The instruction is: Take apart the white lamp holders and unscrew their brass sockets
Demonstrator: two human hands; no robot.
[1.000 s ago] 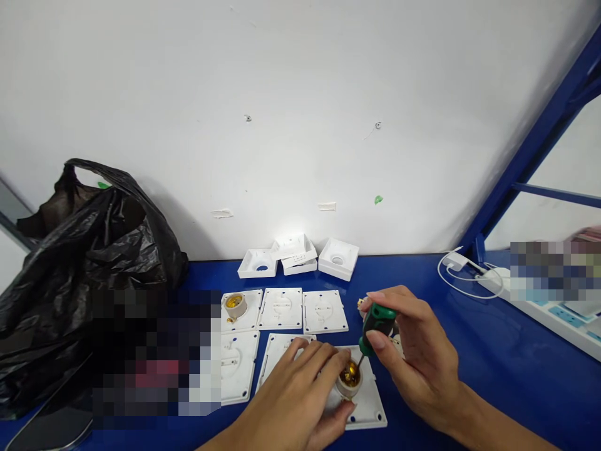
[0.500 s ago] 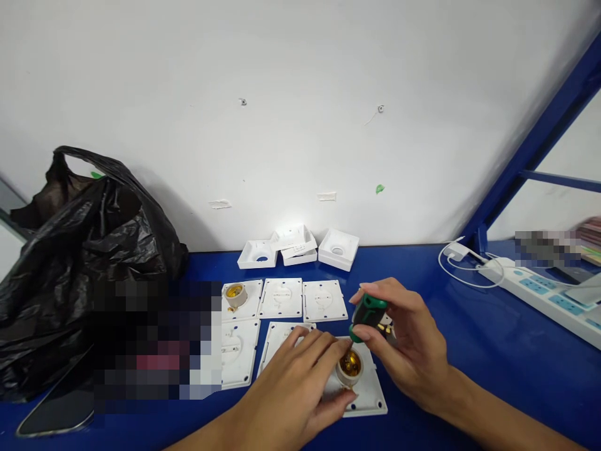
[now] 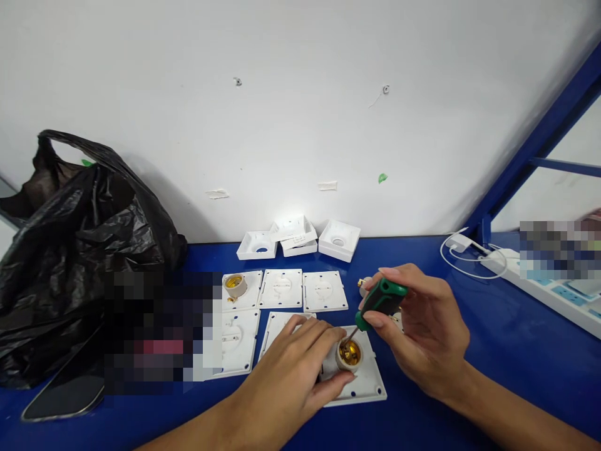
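My right hand (image 3: pixel 429 326) is closed around the green and black handle of a screwdriver (image 3: pixel 382 302). Its shaft slants down left into the brass-lined bowl of a round lamp socket (image 3: pixel 349 368). That socket sits on a square white base plate (image 3: pixel 369 387). My left hand (image 3: pixel 303 357) steadies the socket, thumb at its near side and forefinger at its far side. Part of the plate and the neighbouring base plate (image 3: pixel 277 324) lie hidden under this hand. Behind my right fingers, more sockets (image 3: pixel 363 285) show in part.
Several white plates (image 3: pixel 323 291) lie in rows, one bearing another socket (image 3: pixel 235 288). White square covers (image 3: pixel 339 241) rest against the wall. A black plastic bag (image 3: pixel 94 213) and a phone (image 3: pixel 66 394) are at left, a power strip (image 3: pixel 558 291) at right.
The screwdriver handle has swung right and leans further over, its shaft now plainly visible in the socket. My left hand stays by the socket. The whole view has shifted slightly.
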